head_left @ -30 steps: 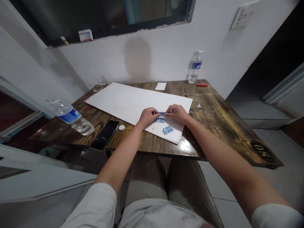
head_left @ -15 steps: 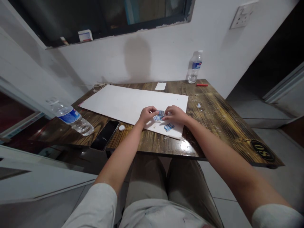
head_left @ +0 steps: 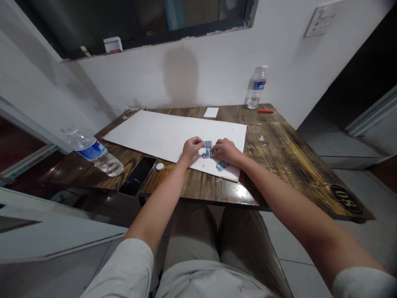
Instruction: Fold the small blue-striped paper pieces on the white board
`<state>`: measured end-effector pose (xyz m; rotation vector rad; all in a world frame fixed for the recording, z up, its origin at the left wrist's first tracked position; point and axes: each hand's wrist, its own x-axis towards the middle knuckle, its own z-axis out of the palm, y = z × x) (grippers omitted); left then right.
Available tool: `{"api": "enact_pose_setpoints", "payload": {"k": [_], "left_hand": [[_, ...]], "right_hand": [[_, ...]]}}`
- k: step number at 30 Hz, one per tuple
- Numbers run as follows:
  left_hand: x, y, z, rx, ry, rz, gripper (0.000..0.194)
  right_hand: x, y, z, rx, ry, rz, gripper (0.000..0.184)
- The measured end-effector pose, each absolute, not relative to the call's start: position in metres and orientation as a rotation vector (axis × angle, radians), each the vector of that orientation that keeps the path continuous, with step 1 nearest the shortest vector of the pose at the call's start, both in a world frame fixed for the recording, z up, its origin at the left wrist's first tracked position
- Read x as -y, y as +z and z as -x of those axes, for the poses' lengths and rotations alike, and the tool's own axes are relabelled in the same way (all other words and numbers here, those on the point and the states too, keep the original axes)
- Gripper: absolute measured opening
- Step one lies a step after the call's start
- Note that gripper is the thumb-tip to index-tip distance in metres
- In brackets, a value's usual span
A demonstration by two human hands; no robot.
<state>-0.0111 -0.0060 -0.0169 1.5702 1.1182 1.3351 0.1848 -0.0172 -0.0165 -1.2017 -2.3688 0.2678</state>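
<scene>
My left hand (head_left: 191, 150) is closed in a pinch at the left end of a short row of small blue-edged white rectangular pieces (head_left: 208, 144). Just below that row lies another loose cluster of similar pieces (head_left: 206, 155). The fingertips of my right hand (head_left: 228, 150) are drawn together over this cluster's right side and partly hide it. Nearer to me, a separate group of the same pieces (head_left: 222, 166) rests on the white board (head_left: 149, 132), close to its front right corner. What the pieces are made of is too small to tell.
Left of the board are a water bottle lying tilted (head_left: 93, 150), a black phone (head_left: 138, 176) and a white cap (head_left: 159, 166). Farther back stand another bottle (head_left: 257, 87), a red stick-like object (head_left: 266, 111) and a white paper (head_left: 211, 112). Small scraps (head_left: 261, 138) dot the right side.
The upper row has shifted slightly up and left with my left fingers. The lower cluster has spread and looks less evenly lined up. My right hand has moved slightly over it.
</scene>
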Motion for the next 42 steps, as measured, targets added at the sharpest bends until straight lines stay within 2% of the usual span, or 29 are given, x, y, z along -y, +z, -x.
{"api": "enact_pose_setpoints", "payload": {"k": [13,18,27,32,38,42], "left_hand": [[0.003,-0.017,0.012,-1.027,1.322,-1.543,0.023],[0.007,-0.015,0.012,-1.035,1.261,-1.634,0.026],[0.014,-0.012,0.008,-1.277,1.16,-1.703,0.031],[0.014,-0.012,0.008,-1.284,1.187,-1.658,0.029],[0.012,-0.014,0.01,-1.262,1.193,-1.652,0.039],[0.012,-0.014,0.009,-1.343,1.094,-1.799,0.023]], "right_hand": [[0.02,-0.014,-0.18,2.083,0.59,1.177,0.008],[0.017,-0.011,-0.184,1.777,0.664,1.234,0.01],[0.012,-0.013,-0.184,1.584,1.153,0.985,0.024],[0.013,-0.013,-0.185,1.598,1.162,0.97,0.032],[0.012,-0.013,-0.187,1.709,1.04,1.01,0.027],[0.013,-0.01,-0.19,1.855,0.826,1.15,0.016]]}}
